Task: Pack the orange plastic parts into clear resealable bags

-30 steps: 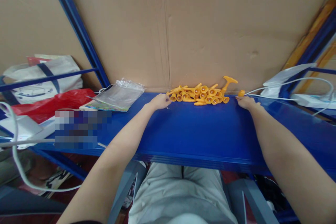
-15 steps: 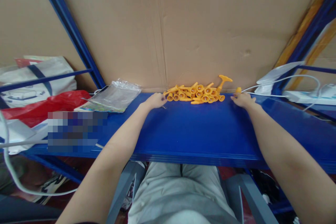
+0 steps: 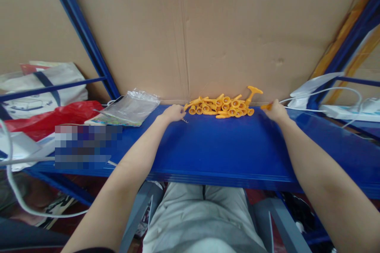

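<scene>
Across the middle of the frame runs one blue shelf (image 3: 225, 150), backed by cardboard. At upper centre lies one heap of orange plastic pieces (image 3: 223, 106), too many to count surely. Since a moment ago your right hand (image 3: 275, 111) has turned its orange piece (image 3: 266, 106) flat, pinched in closed fingers. Your left hand (image 3: 173, 113), fingers curled, still rests beside the heap by one small spring (image 3: 185, 120).

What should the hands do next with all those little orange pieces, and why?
Probably the right hand should bring the single orange piece it pinches over to the pile of orange pieces. That piece sits apart, just right of the pile on the blue shelf, while the left hand rests at the pile's left end near a small metal spring.
</scene>
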A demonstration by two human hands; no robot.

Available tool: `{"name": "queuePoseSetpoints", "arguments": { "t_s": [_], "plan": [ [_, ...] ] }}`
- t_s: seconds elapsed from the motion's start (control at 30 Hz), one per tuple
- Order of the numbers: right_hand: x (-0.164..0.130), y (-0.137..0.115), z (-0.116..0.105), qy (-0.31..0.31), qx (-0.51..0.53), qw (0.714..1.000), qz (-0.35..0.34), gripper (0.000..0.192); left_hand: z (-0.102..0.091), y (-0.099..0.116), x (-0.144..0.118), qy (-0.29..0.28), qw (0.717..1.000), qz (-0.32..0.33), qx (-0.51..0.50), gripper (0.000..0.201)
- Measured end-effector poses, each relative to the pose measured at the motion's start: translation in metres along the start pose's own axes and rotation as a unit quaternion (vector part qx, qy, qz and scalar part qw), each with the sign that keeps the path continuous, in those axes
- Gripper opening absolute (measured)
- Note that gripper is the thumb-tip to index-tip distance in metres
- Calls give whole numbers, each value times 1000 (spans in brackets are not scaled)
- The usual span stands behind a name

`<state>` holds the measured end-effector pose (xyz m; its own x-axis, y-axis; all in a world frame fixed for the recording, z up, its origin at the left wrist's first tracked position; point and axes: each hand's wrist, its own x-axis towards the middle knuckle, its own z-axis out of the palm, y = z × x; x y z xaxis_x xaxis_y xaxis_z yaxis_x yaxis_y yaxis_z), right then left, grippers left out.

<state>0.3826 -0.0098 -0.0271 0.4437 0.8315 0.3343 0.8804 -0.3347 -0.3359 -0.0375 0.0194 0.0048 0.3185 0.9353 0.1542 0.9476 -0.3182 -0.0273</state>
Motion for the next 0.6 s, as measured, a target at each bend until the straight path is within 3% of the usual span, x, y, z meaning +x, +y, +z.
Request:
{"name": "queuePoseSetpoints", "arguments": {
  "t_s": [0.33, 0.6],
  "plan": [
    [-4, -3, -6, -38, -31, 999, 10, 49, -2, -3, -4, -89, 994, -26, 65, 50],
    [0, 1, -3, -26, -54, 998, 0, 50, 5, -12, 0, -97, 992, -31, 74, 54]
  ]
}}
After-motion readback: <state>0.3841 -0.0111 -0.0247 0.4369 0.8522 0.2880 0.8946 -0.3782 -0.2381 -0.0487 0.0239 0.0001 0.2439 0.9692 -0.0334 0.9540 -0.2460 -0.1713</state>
